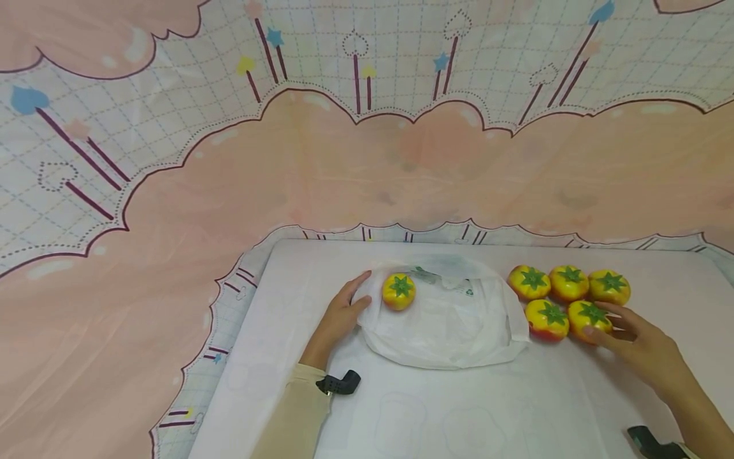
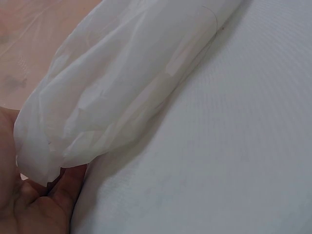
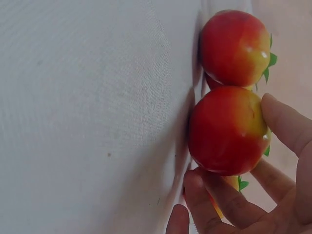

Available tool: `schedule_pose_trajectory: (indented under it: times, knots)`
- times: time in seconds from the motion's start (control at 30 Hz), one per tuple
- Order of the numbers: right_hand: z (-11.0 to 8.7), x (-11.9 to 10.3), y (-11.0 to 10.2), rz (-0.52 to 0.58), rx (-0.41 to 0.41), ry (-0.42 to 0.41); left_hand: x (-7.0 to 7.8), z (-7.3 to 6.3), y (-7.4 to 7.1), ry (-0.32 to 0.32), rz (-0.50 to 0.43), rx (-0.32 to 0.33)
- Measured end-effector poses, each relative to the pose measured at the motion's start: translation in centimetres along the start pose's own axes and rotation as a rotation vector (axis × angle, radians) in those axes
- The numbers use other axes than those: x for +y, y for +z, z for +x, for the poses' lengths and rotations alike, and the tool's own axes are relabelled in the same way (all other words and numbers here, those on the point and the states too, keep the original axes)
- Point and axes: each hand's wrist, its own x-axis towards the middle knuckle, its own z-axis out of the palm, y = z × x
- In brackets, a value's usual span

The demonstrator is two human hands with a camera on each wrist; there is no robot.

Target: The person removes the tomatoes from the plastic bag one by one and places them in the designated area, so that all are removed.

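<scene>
A white plastic bag (image 1: 441,325) lies flat on the table. My left hand (image 1: 342,312) holds its left edge; in the left wrist view, a loose corner of the bag (image 2: 112,92) passes between the thumb and fingers. One tomato (image 1: 398,291), yellow and red with a green star-shaped top, is at the bag's left end. To the bag's right, several similar tomatoes (image 1: 529,282) sit close together in two rows. My right hand (image 1: 648,347) grips the front-right tomato (image 3: 229,131), thumb on its upper side and fingers against its other side.
The white table (image 1: 287,408) extends in front of the bag. A cloth with peach and candle patterns (image 1: 401,166) hangs behind and drapes down the left side. Dark wrist straps (image 1: 339,382) are on both forearms.
</scene>
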Motion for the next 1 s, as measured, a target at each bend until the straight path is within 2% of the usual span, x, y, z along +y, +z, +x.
schedule_pose_trajectory:
  times: [0.7,1.0]
  knots:
    - [0.01,0.13,-0.01,0.014,-0.017,0.022,0.22,-0.09,0.08,0.007,0.002,0.005]
    - [-0.12,0.20,0.07,0.007,0.000,-0.004,0.26,-0.16,0.09,-0.004,0.004,0.008]
